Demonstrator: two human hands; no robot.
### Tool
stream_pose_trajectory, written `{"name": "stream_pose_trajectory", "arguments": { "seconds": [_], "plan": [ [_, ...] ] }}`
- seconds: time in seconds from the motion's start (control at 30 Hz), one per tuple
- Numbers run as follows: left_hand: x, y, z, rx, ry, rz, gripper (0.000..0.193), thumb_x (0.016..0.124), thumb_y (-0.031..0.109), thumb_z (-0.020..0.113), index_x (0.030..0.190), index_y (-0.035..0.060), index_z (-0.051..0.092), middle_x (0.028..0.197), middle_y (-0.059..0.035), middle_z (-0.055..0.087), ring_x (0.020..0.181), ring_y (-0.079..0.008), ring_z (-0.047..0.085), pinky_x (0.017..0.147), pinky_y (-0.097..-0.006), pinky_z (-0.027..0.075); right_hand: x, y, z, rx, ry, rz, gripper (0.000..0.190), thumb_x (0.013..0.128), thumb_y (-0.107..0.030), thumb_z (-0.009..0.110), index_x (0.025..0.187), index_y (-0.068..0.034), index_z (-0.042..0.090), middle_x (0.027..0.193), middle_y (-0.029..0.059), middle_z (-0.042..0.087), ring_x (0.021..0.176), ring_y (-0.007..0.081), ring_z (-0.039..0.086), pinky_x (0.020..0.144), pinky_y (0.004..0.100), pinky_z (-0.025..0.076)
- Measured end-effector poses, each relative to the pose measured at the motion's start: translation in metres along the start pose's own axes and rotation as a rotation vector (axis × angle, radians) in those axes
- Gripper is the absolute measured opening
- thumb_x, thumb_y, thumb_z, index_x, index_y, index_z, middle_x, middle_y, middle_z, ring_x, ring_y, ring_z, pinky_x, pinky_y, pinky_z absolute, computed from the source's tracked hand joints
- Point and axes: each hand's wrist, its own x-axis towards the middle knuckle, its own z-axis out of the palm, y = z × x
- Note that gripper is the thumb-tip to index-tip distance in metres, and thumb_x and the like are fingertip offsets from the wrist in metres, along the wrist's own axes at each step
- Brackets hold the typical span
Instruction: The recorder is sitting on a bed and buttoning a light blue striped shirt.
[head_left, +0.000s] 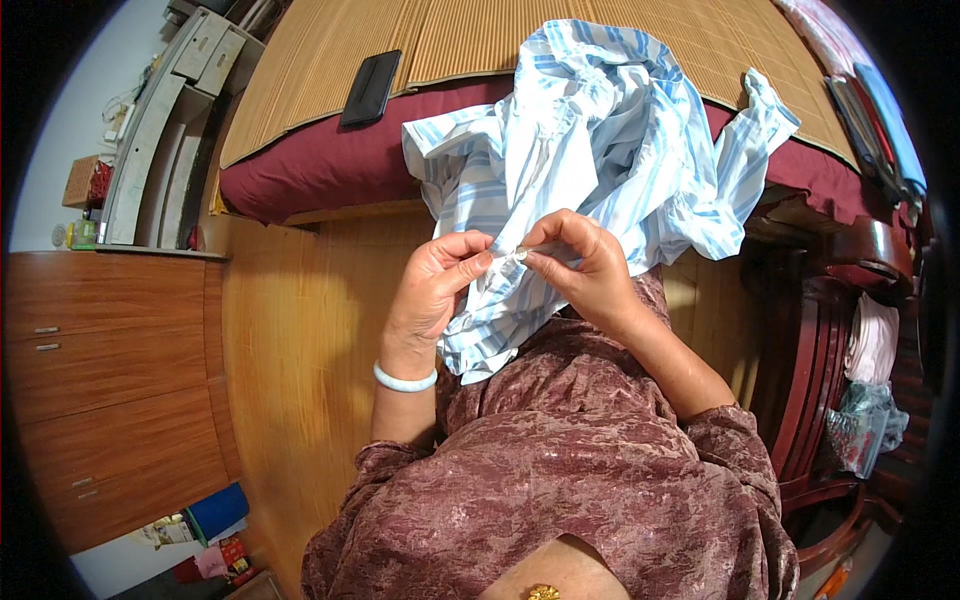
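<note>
A blue-and-white striped shirt (555, 150) lies bunched over the edge of the bed and hangs down onto my lap. My left hand (442, 281), with a pale bangle (405, 379) on its wrist, pinches the shirt's edge between thumb and fingers. Close beside it, my right hand (581, 259) grips the same edge at a small white button (520, 255). The fingertips of both hands are nearly together there. Whether the button sits in a buttonhole cannot be made out.
A black phone or case (371, 88) rests near the edge of the bed's woven mat (465, 37). Folded clothes (889, 124) are stacked at the far right. A dark wooden chair (810, 360) stands to my right; wooden cabinets (112, 375) line the left.
</note>
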Motion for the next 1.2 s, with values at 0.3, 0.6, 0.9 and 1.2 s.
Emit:
{"name": "stream_pose_trajectory", "arguments": {
  "seconds": [0.3, 0.6, 0.9, 1.2],
  "plan": [
    [-0.001, 0.0, 0.005, 0.083, 0.012, 0.013, 0.02, 0.091, 0.0, 0.065, 0.11, -0.0053, 0.067, 0.103, -0.0075, 0.07, 0.092, -0.0098, 0.064, 0.085, -0.0226, 0.05, -0.001, 0.001, -0.001, 0.025, -0.019, 0.01, 0.018, 0.077, -0.002, 0.077, 0.084, -0.003, 0.061, 0.076, 0.0071, 0.064, 0.072, 0.0224, 0.065, 0.065, 0.0333, 0.048],
    [-0.004, 0.006, 0.016, 0.18, 0.029, -0.008, 0.022, 0.087, 0.0, 0.07, 0.109, -0.004, 0.068, 0.099, -0.0047, 0.07, 0.086, -0.0078, 0.062, 0.08, -0.0205, 0.049, 0.0, 0.009, -0.004, -0.368, 0.044, -0.317, 0.021, 0.07, -0.012, 0.081, 0.082, -0.014, 0.064, 0.084, -0.0013, 0.064, 0.084, 0.0212, 0.061, 0.081, 0.038, 0.037],
    [-0.003, 0.012, 0.023, 0.266, -0.003, -0.075, 0.019, 0.081, -0.001, 0.076, 0.097, -0.0007, 0.068, 0.092, -0.0008, 0.067, 0.084, -0.0058, 0.061, 0.076, -0.02, 0.048, -0.003, 0.014, -0.004, -0.434, 0.056, -0.409, 0.022, 0.067, -0.012, 0.081, 0.081, -0.016, 0.064, 0.081, -0.0038, 0.063, 0.083, 0.0194, 0.06, 0.084, 0.0395, 0.036],
    [-0.005, 0.015, 0.038, 0.972, 0.065, 0.428, 0.018, 0.073, 0.0, 0.081, 0.085, -0.0006, 0.068, 0.083, -0.0037, 0.064, 0.078, -0.0128, 0.06, 0.07, -0.0276, 0.047, -0.007, 0.015, -0.005, -0.37, -0.04, -0.224, 0.018, 0.071, -0.009, 0.078, 0.082, -0.013, 0.064, 0.078, 0.0003, 0.064, 0.08, 0.0224, 0.062, 0.08, 0.0373, 0.038]
  ]
}}
